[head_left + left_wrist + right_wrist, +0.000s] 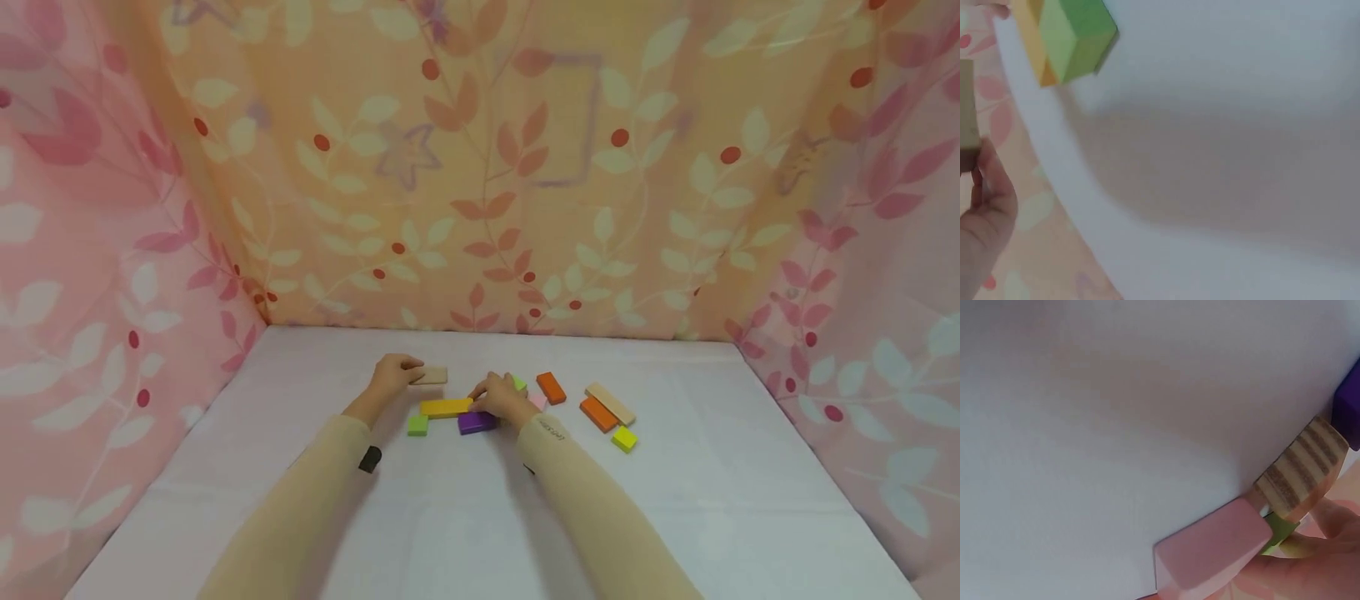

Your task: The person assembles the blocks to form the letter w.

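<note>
My left hand (392,379) grips one end of a flat, pale wooden block (431,376) at the back of the group. In the left wrist view, thumb and fingers pinch that block's lower end. My right hand (501,398) reaches in among blocks, beside a long yellow block (446,408) and a purple block (476,423). In the right wrist view, its fingers lie right behind a brown-striped wooden block (1304,465) and a green block (1280,532), beside a pink block (1213,545). I cannot tell whether they hold one of these.
A small green block (417,426) lies before the yellow one. Farther right lie two orange blocks, one standing apart (551,388) and another (598,414) against a long pale block (611,403), with a small yellow block (624,439) close by. Patterned curtains (480,167) enclose the white table (450,533).
</note>
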A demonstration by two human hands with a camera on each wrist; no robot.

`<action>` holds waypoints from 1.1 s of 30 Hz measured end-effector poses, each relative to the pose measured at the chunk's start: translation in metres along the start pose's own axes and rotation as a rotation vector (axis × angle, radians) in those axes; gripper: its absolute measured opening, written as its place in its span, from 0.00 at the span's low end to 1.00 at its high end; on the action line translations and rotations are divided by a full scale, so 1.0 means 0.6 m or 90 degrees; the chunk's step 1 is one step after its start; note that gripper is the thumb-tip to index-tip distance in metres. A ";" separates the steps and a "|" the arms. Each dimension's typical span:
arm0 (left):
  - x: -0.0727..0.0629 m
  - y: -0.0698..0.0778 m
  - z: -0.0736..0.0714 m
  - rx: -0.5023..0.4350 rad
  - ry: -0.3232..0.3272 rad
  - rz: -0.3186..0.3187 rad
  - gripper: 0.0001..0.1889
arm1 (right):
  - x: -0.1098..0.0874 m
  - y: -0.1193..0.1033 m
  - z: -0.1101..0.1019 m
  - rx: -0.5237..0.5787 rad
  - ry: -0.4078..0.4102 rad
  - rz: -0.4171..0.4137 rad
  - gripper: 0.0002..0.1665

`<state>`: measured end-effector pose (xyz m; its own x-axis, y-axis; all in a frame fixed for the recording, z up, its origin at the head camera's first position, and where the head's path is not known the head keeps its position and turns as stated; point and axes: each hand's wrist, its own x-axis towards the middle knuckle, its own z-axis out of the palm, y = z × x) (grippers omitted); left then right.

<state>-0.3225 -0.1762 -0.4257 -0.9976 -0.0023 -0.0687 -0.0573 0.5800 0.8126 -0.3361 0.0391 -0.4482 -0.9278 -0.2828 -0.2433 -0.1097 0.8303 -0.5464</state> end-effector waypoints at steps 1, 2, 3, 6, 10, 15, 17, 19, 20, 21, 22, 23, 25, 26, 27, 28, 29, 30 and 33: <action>-0.005 -0.001 -0.008 0.005 -0.014 0.014 0.15 | 0.000 0.000 -0.001 -0.001 0.001 0.002 0.13; -0.009 -0.004 -0.015 0.022 -0.033 0.032 0.15 | 0.001 -0.001 -0.003 -0.002 0.003 0.005 0.13; -0.014 -0.007 -0.021 0.028 -0.057 0.048 0.15 | 0.002 0.000 -0.003 -0.006 0.002 0.006 0.13; -0.034 -0.023 -0.035 0.060 -0.151 0.083 0.13 | 0.004 0.003 -0.003 -0.016 -0.005 0.008 0.14; -0.062 -0.047 -0.041 0.081 -0.276 0.081 0.11 | 0.004 0.006 -0.002 -0.023 -0.008 0.004 0.14; -0.083 -0.070 -0.027 0.126 -0.308 0.102 0.08 | 0.005 0.006 -0.001 -0.018 -0.008 0.001 0.14; -0.089 -0.073 -0.017 0.176 -0.277 0.129 0.08 | 0.005 0.005 0.000 -0.020 -0.009 0.002 0.14; -0.096 -0.071 -0.007 0.253 -0.224 0.151 0.09 | 0.005 0.004 0.001 -0.020 -0.010 0.001 0.14; -0.102 -0.068 -0.003 0.296 -0.195 0.156 0.10 | 0.005 0.003 0.002 -0.019 -0.011 0.001 0.14; -0.108 -0.067 0.001 0.336 -0.169 0.159 0.14 | 0.005 0.003 0.002 -0.018 -0.013 0.000 0.14; -0.115 -0.063 0.004 0.374 -0.150 0.155 0.16 | 0.005 0.003 0.003 -0.020 -0.015 -0.001 0.15; -0.123 -0.060 0.007 0.410 -0.138 0.147 0.18 | 0.005 0.003 0.004 -0.019 -0.016 -0.001 0.15; -0.136 -0.055 0.014 0.456 -0.128 0.130 0.23 | 0.005 0.002 0.004 -0.016 -0.014 0.002 0.15; -0.142 -0.053 0.016 0.465 -0.129 0.123 0.25 | 0.005 0.002 0.003 -0.017 -0.013 0.003 0.15; -0.146 -0.052 0.019 0.472 -0.133 0.119 0.26 | 0.005 0.002 0.003 -0.016 -0.012 0.005 0.15; -0.149 -0.051 0.021 0.471 -0.137 0.116 0.26 | 0.005 0.001 0.003 -0.017 -0.012 0.005 0.15; -0.151 -0.050 0.023 0.462 -0.139 0.110 0.26 | 0.004 0.001 0.002 -0.015 -0.011 0.005 0.15; -0.151 -0.049 0.024 0.454 -0.140 0.112 0.27 | 0.004 0.000 0.001 -0.014 -0.010 0.005 0.15; -0.146 -0.049 0.025 0.430 -0.150 0.112 0.29 | 0.003 -0.002 0.000 -0.011 -0.008 0.004 0.15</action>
<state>-0.2331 -0.1806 -0.4523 -0.9508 0.2680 -0.1552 0.2145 0.9313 0.2943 -0.3377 0.0377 -0.4478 -0.9240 -0.2837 -0.2565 -0.1104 0.8400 -0.5313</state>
